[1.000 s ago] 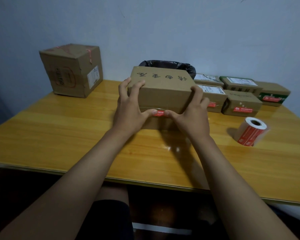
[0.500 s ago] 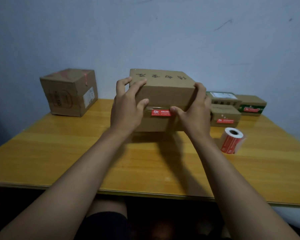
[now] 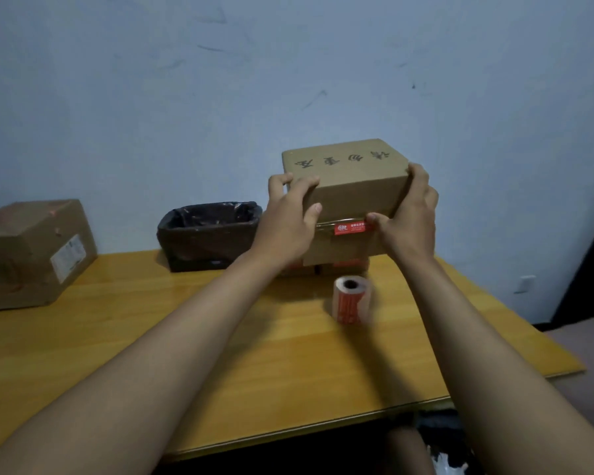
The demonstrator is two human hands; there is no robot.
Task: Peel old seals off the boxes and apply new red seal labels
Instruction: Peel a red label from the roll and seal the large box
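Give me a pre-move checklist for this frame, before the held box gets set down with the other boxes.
1. Both hands on the box: ok, left hand and right hand each have a grip on a side.
2. Red seal label on front seam: ok.
3. Label pressed flat: cannot tell.
4. Landing spot on the small boxes below: cannot tell, mostly hidden.
5. Label roll out of the way: ok, nearer on the table.

Left box [image 3: 24, 255] cut off (label unreadable)
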